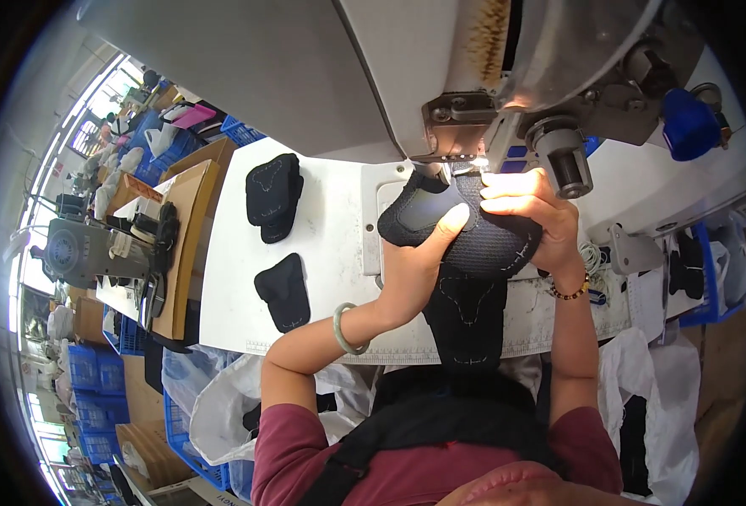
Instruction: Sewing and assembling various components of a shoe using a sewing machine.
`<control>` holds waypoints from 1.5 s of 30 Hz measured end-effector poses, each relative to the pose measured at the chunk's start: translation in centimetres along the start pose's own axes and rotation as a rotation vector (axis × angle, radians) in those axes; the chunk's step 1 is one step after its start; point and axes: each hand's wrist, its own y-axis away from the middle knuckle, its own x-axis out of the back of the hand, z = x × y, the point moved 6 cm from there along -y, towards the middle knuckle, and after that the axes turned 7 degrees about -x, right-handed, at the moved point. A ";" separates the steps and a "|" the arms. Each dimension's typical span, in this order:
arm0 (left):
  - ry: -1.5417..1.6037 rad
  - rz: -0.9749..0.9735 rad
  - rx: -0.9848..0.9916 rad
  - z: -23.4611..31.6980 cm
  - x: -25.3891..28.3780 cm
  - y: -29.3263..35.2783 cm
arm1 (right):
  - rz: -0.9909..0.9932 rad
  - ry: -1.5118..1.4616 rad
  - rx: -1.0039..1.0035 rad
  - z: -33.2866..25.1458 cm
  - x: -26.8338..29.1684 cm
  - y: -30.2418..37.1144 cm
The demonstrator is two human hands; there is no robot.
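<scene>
Black fabric pieces (275,196) are lying on the white desk (331,253) at the left — well apart from the hands. The left hand (415,257) is gripping the black mesh shoe upper (466,228) from below, thumb on top; the right hand (529,211) is clasping its right side, under the sewing machine (474,76).

Black mesh shoe upper (462,232) with grey smooth panel and white dashed stitch marks. Black cut pieces (273,196) carry the same white dashed lines, on a white table (327,244). Green bangle (344,329), amber bead bracelet (570,293), maroon sleeves (289,447), blue crates (94,405).
</scene>
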 end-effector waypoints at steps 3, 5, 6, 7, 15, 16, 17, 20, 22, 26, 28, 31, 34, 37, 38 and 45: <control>-0.029 -0.025 0.001 0.0 0.3 -0.5 | 0.022 -0.003 -0.001 -0.1 -0.2 -0.1; -0.041 -0.052 0.004 0.2 0.4 -1.0 | 0.048 -0.009 -0.005 0.1 -0.2 0.0; -0.029 -0.048 0.033 0.1 0.5 -1.2 | 0.044 -0.007 -0.008 0.2 -0.3 0.1; -0.017 -0.044 0.063 0.1 0.6 -1.4 | 0.039 -0.006 -0.012 0.3 -0.4 0.2; 0.035 -0.089 0.097 0.2 1.0 -3.2 | 0.071 0.038 0.001 0.1 -0.5 0.2; 0.056 -0.098 0.137 -0.2 1.4 -3.5 | 0.063 0.064 0.013 -0.2 -0.6 0.3; 0.079 -0.105 0.178 -0.4 1.6 -3.7 | 0.051 0.089 0.026 -0.3 -0.8 0.3; 0.151 -0.144 0.237 -0.2 1.9 -4.1 | 0.081 0.217 0.097 -1.5 -1.2 0.4; 0.173 -0.174 0.291 -0.3 2.0 -4.2 | 0.064 0.247 0.097 -1.6 -1.3 0.7; 0.125 -0.208 0.257 -0.3 2.2 -4.1 | 0.081 0.227 0.084 -1.6 -1.4 0.7; 0.106 -0.181 0.234 -0.6 2.2 -4.0 | 0.097 0.207 0.076 -1.5 -1.3 0.8; 0.116 -0.154 0.208 -0.5 2.4 -3.9 | 0.077 0.215 0.062 -1.5 -1.5 0.8; 0.152 -0.179 0.215 -0.7 2.6 -4.0 | 0.064 0.235 0.091 -1.7 -1.4 0.8; 0.136 -0.217 0.203 -0.7 2.4 -4.2 | 0.021 0.261 0.084 -1.8 -1.6 0.7; 0.120 -0.232 0.181 -0.6 2.2 -4.1 | 0.033 0.260 0.080 -1.7 -1.5 0.8; 0.108 -0.207 0.159 -0.3 2.2 -4.3 | 0.048 0.264 0.086 -1.5 -1.7 0.5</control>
